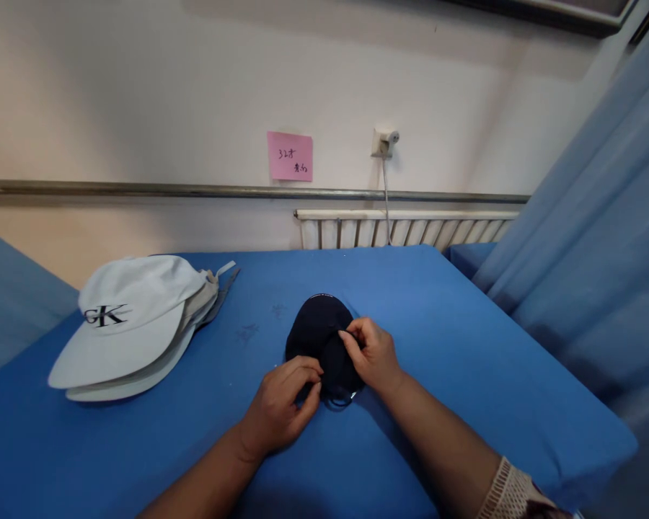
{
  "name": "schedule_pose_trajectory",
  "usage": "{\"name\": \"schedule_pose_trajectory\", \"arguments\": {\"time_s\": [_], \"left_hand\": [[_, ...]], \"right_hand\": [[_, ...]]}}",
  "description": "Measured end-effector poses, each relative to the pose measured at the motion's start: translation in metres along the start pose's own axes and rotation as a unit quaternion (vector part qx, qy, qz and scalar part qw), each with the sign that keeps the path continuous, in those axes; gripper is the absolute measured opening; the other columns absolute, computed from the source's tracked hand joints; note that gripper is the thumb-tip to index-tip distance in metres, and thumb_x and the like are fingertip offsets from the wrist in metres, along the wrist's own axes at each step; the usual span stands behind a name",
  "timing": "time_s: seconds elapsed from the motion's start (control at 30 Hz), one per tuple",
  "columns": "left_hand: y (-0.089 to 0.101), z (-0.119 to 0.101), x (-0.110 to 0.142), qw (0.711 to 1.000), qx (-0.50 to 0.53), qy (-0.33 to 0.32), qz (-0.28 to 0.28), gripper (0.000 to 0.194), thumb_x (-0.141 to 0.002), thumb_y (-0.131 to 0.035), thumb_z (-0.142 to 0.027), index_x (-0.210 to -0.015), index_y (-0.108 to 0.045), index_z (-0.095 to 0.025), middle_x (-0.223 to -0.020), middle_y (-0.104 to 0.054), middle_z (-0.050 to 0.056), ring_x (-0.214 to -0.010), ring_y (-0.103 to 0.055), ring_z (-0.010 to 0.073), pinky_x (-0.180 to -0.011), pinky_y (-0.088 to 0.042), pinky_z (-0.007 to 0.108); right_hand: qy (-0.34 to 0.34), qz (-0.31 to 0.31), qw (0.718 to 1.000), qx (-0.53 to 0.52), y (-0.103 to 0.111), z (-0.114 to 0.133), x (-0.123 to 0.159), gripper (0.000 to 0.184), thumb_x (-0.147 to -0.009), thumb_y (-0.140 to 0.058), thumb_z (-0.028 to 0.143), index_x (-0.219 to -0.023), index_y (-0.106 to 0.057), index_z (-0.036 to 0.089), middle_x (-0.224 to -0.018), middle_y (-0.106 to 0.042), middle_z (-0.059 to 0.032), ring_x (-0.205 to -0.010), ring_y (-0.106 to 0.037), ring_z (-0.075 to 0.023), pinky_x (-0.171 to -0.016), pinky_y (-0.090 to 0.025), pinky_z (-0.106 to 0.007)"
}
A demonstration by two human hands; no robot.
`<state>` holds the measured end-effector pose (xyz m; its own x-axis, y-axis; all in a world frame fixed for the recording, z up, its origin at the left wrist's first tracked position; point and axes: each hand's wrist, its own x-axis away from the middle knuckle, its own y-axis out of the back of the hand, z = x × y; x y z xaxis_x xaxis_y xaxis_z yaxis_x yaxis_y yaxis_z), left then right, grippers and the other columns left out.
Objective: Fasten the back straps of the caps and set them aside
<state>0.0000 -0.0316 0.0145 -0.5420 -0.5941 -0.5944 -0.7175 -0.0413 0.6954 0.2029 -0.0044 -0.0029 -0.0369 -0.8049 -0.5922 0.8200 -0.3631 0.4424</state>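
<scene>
Over the near part of a blue-covered bench, works two-handed, showing a patterned cuff at the right forearm. Holds the left grip at the near left edge of a dark cloth piece, with the tips close together, but too hidden to tell of any fabric caught between. Pinches the right side of the same piece with the right grip, seemingly clamped on the cloth. Has the piece lying mid-bench, with a thin loop at its near end. Seems partway through handling it: already laid down, not yet released, with no clear mark of the steps left. Farther left, well apart from both grips, has a stack of pale caps, already nested one over another. Beyond the bench, faces a white radiator, a metal rail, a pink note and a wall socket.
</scene>
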Motion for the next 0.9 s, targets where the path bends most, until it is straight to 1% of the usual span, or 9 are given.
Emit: {"name": "schedule_pose_trajectory", "arguments": {"time_s": [0.1,0.23,0.3,0.37,0.47,0.6,0.73,0.83,0.9], "left_hand": [[0.003,-0.004,0.001,1.0,0.007,0.002,-0.01,0.013,-0.082,-0.055,-0.006,-0.086,-0.054,-0.019,-0.089,-0.064,0.006,-0.081,-0.063,0.0163,-0.072,-0.051,0.029],[0.007,-0.011,0.001,0.999,0.024,0.021,-0.039,0.011,-0.083,-0.055,-0.008,-0.083,-0.054,-0.019,-0.088,-0.063,0.006,-0.082,-0.063,0.0167,-0.073,-0.052,0.029],[0.008,-0.011,-0.003,0.996,0.014,0.045,-0.075,0.011,-0.084,-0.055,-0.01,-0.089,-0.057,-0.02,-0.091,-0.064,0.006,-0.085,-0.064,0.0178,-0.076,-0.053,0.031],[0.008,-0.009,-0.012,0.993,-0.017,0.071,-0.092,0.016,-0.087,-0.056,-0.015,-0.102,-0.058,-0.02,-0.098,-0.065,0.008,-0.089,-0.064,0.019,-0.079,-0.053,0.033],[0.006,-0.001,-0.03,0.992,-0.095,0.075,-0.038,0.032,-0.089,-0.059,-0.024,-0.121,-0.055,-0.022,-0.112,-0.063,0.009,-0.1,-0.062,0.0231,-0.086,-0.052,0.039],[0.005,0.009,-0.052,0.987,-0.146,0.039,0.048,0.024,-0.092,-0.053,-0.024,-0.114,-0.061,-0.023,-0.105,-0.066,0.007,-0.097,-0.061,0.0234,-0.085,-0.05,0.041],[0.01,0.015,-0.054,0.995,-0.073,0.037,0.061,0.016,-0.09,-0.053,-0.02,-0.105,-0.061,-0.021,-0.099,-0.066,0.005,-0.094,-0.061,0.0206,-0.084,-0.05,0.037],[0.016,0.02,-0.044,0.995,-0.001,0.091,0.028,0.012,-0.087,-0.058,-0.022,-0.099,-0.061,-0.021,-0.098,-0.065,0.003,-0.089,-0.063,0.0183,-0.08,-0.052,0.033],[0.018,0.024,-0.037,0.99,0.04,0.132,0.001,0.01,-0.085,-0.06,-0.023,-0.095,-0.061,-0.021,-0.098,-0.066,0.003,-0.089,-0.064,0.0185,-0.08,-0.052,0.033]], "right_hand": [[0.019,-0.016,1.0,0.011,0.003,-0.003,-0.001,0.018,-0.091,-0.053,0.034,-0.08,-0.054,0.021,-0.07,-0.055,0.0003,-0.062,-0.052,-0.0124,-0.062,-0.042,-0.025],[0.02,-0.041,0.999,-0.029,0.004,-0.005,0.001,0.021,-0.093,-0.052,0.037,-0.079,-0.053,0.021,-0.069,-0.053,0.0008,-0.059,-0.05,-0.0119,-0.06,-0.042,-0.024],[0.022,-0.035,0.998,-0.049,0.003,-0.005,0.003,0.022,-0.095,-0.047,0.036,-0.079,-0.053,0.021,-0.069,-0.054,0.0005,-0.06,-0.05,-0.0123,-0.061,-0.042,-0.024],[0.024,-0.023,0.997,-0.063,0.001,-0.004,0.006,0.024,-0.096,-0.043,0.035,-0.08,-0.054,0.021,-0.07,-0.054,-0.0001,-0.062,-0.052,-0.013,-0.063,-0.043,-0.025],[0.023,-0.005,0.997,-0.076,-0.001,-0.003,0.008,0.026,-0.097,-0.04,0.034,-0.081,-0.055,0.021,-0.071,-0.056,-0.001,-0.065,-0.053,-0.0135,-0.065,-0.043,-0.026],[0.006,0.003,0.996,-0.086,0.0,-0.002,0.008,0.028,-0.097,-0.039,0.036,-0.079,-0.056,0.021,-0.072,-0.058,-0.0019,-0.067,-0.055,-0.014,-0.066,-0.044,-0.026],[-0.044,-0.008,0.993,-0.113,0.0,-0.009,0.004,0.03,-0.097,-0.039,0.036,-0.08,-0.058,0.02,-0.069,-0.058,-0.0003,-0.064,-0.055,-0.0132,-0.064,-0.044,-0.025],[-0.092,-0.008,0.989,-0.12,0.0,-0.017,-0.002,0.024,-0.093,-0.047,0.036,-0.083,-0.06,0.019,-0.068,-0.058,0.0013,-0.06,-0.053,-0.0121,-0.06,-0.044,-0.024],[-0.092,0.032,0.989,-0.111,0.002,-0.02,-0.007,0.016,-0.088,-0.054,0.033,-0.088,-0.062,0.019,-0.074,-0.06,0.0007,-0.061,-0.053,-0.0115,-0.06,-0.045,-0.024]]}}
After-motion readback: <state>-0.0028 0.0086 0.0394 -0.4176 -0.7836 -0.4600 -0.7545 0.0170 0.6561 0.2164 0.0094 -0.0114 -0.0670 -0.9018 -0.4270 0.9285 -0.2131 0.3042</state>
